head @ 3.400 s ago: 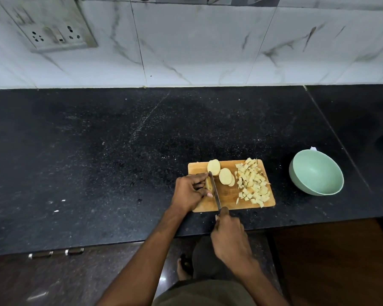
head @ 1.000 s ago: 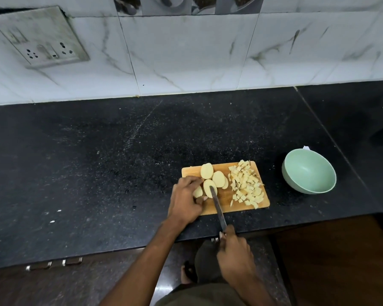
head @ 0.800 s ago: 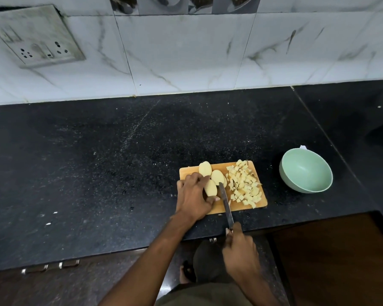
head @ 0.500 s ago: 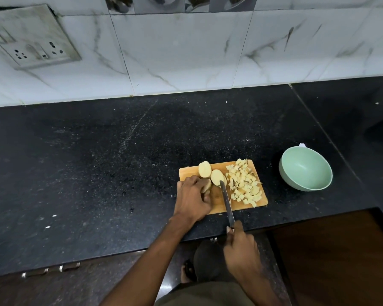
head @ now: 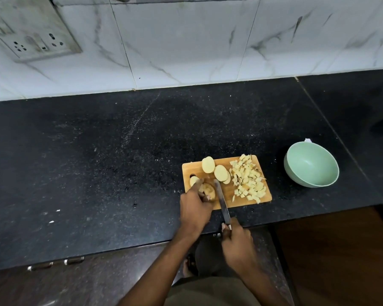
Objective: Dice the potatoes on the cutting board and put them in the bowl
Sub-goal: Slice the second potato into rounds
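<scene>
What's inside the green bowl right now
Nothing shows inside the green bowl; its visible interior is bare. The diced potato lies on the cutting board. The bowl's near inner wall is hidden by its rim.

Def a home kitchen: black granite counter [head: 97,162], marble wall tiles [head: 186,40] w/ a socket plate [head: 34,41], someone's chopping potatoes.

Black speckled countertop [head: 97,151] is backed by white marble-patterned wall tiles [head: 186,40]; a socket plate [head: 34,41] is mounted upper left.

One cutting board [head: 241,200], one bowl [head: 311,167], one knife [head: 222,200], two hands.
</scene>
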